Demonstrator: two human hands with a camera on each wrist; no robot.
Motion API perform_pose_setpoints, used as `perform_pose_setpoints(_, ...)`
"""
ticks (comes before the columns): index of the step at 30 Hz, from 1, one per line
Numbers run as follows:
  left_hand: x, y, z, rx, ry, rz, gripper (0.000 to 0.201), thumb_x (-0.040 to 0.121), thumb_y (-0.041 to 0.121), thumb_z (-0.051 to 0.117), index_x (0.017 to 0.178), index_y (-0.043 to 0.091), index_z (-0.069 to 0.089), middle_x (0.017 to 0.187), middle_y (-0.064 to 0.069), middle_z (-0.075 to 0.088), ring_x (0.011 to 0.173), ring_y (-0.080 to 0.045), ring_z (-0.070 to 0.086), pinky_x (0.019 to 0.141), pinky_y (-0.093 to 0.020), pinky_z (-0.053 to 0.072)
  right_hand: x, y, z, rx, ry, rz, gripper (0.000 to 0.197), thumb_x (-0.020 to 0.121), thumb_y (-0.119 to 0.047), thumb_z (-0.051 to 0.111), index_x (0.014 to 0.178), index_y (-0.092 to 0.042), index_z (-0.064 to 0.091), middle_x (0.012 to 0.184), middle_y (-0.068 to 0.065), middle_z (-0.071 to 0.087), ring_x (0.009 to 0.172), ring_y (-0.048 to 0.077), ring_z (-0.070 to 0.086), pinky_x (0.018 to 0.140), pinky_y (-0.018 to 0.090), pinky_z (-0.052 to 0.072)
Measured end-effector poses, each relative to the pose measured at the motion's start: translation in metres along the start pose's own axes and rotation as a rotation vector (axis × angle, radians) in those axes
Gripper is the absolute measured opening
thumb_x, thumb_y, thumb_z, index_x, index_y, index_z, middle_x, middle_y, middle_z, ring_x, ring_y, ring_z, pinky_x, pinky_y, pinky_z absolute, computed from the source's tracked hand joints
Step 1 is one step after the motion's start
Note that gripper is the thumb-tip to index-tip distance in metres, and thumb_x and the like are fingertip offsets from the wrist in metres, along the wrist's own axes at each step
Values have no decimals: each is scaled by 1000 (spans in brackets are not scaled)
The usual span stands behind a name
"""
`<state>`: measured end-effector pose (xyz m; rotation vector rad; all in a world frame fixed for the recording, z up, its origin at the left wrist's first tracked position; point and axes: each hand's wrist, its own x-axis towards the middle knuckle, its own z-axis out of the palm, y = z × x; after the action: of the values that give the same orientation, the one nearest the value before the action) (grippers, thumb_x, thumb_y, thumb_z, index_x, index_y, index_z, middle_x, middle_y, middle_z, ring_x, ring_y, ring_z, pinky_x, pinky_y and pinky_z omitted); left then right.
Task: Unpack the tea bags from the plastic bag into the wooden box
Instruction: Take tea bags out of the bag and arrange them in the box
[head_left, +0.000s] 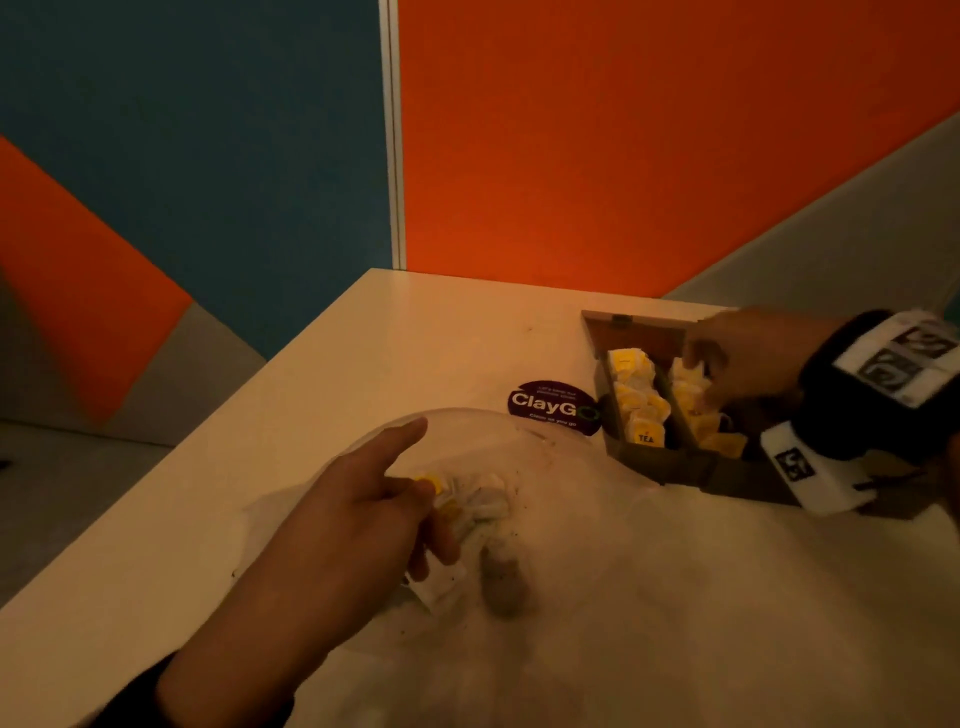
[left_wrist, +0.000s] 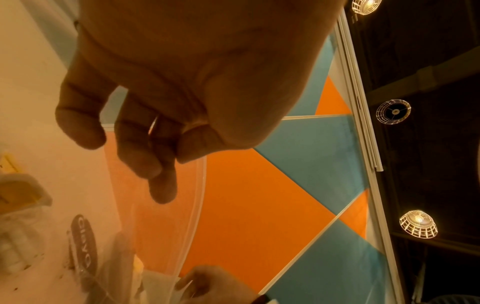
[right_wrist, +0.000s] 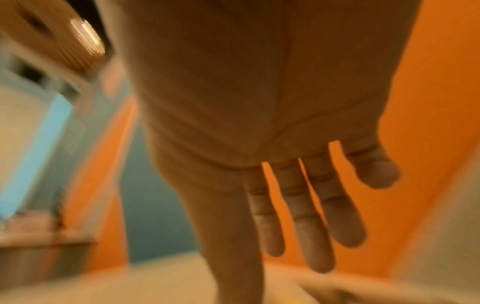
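Note:
A clear plastic bag (head_left: 561, 525) lies spread on the white table, with a few yellow-tagged tea bags (head_left: 475, 499) bunched inside it. My left hand (head_left: 400, 488) holds the bag's mouth, index finger stretched out. In the left wrist view the left hand (left_wrist: 176, 150) pinches the bag's rim (left_wrist: 198, 201) between thumb and fingers. The wooden box (head_left: 652, 460) stands open at the right, with yellow tea bags (head_left: 636, 397) in its compartments. My right hand (head_left: 711, 379) hovers over the box's right compartment. Its fingers (right_wrist: 314, 222) are straight and hold nothing.
A dark round "ClayGo" sticker (head_left: 553, 408) lies on the table (head_left: 415, 338) between bag and box. Orange and blue partition walls (head_left: 623, 156) stand right behind the table. The table's left edge (head_left: 171, 467) drops to the floor. Tea crumbs speckle the inside of the bag.

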<state>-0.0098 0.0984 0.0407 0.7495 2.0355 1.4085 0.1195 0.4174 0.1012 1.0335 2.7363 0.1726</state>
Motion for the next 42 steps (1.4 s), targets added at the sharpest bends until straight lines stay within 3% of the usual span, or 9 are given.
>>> perform_pose_setpoints(4, -4, 1, -3, 28, 38, -4, 45, 99, 14, 46, 135, 40, 45, 49, 0, 62, 40, -3, 50, 47, -17, 45, -71, -67, -35, 207, 136, -279, 26, 77, -45, 73, 97, -32, 63, 86, -13, 61, 79, 6, 58, 70, 31, 51)
perform_pose_setpoints(10, -15, 5, -9, 49, 63, -13, 44, 98, 11, 46, 135, 34, 49, 38, 5, 53, 32, 0, 48, 36, -14, 39, -105, -171, 8, 273, -129, -633, 35, 91, -41, 58, 125, -33, 55, 119, -15, 58, 105, 5, 56, 87, 22, 48)
perform_pose_setpoints(15, -24, 3, -11, 83, 86, -36, 45, 97, 8, 46, 136, 29, 51, 115, -18, 64, 64, -2, 61, 34, -5, 35, -64, -217, 44, 212, -173, -651, 62, 88, -43, 63, 142, -24, 39, 138, 6, 45, 124, 26, 47, 102, 42, 43)
perform_pose_setpoints(19, -27, 5, -13, 116, 78, -64, 49, 96, 6, 43, 137, 31, 50, 132, -21, 55, 88, -14, 64, 65, -19, 55, -56, -240, 39, 74, -300, -606, 90, 81, -60, 64, 152, -29, 19, 160, 0, 15, 143, 25, 25, 112, 43, 29)
perform_pose_setpoints(23, -24, 2, -15, 149, 37, -74, 54, 97, 5, 42, 144, 31, 41, 133, -25, 54, 63, -10, 57, 34, -5, 34, -53, -252, 44, -12, -267, -645, 79, 81, -59, 65, 146, -27, 34, 146, 1, 39, 132, 26, 40, 107, 42, 35)
perform_pose_setpoints(27, -20, -10, -17, 206, 48, -33, 56, 98, 13, 44, 149, 31, 30, 135, -16, 55, 115, -31, 57, 84, -29, 50, -53, -230, 57, 291, -343, -638, 33, 83, -37, 73, 109, -36, 54, 99, -12, 53, 84, 7, 56, 67, 20, 52)
perform_pose_setpoints(30, -18, -15, -13, 196, 20, -36, 60, 96, 10, 46, 150, 28, 28, 118, -1, 64, 103, -25, 62, 70, -21, 49, -56, -214, 59, 310, -341, -620, 33, 78, -39, 75, 77, -49, 44, 92, -16, 50, 87, 10, 57, 62, 23, 48)
perform_pose_setpoints(34, -19, -15, -4, 184, -8, -21, 70, 94, 9, 45, 153, 30, 13, 90, -2, 68, 64, -8, 55, 52, -13, 44, -49, -207, 57, 417, -224, -636, 31, 87, -40, 64, 114, -48, 51, 118, -3, 57, 106, 22, 58, 89, 43, 51)
perform_pose_setpoints(42, -19, -19, 5, 281, 8, 25, 58, 94, 12, 45, 147, 28, 30, 125, 1, 61, 107, -16, 55, 82, -30, 46, -8, -208, 64, 146, -198, -394, 47, 94, -17, 55, 139, -15, 43, 140, 11, 46, 118, 28, 51, 82, 28, 37)
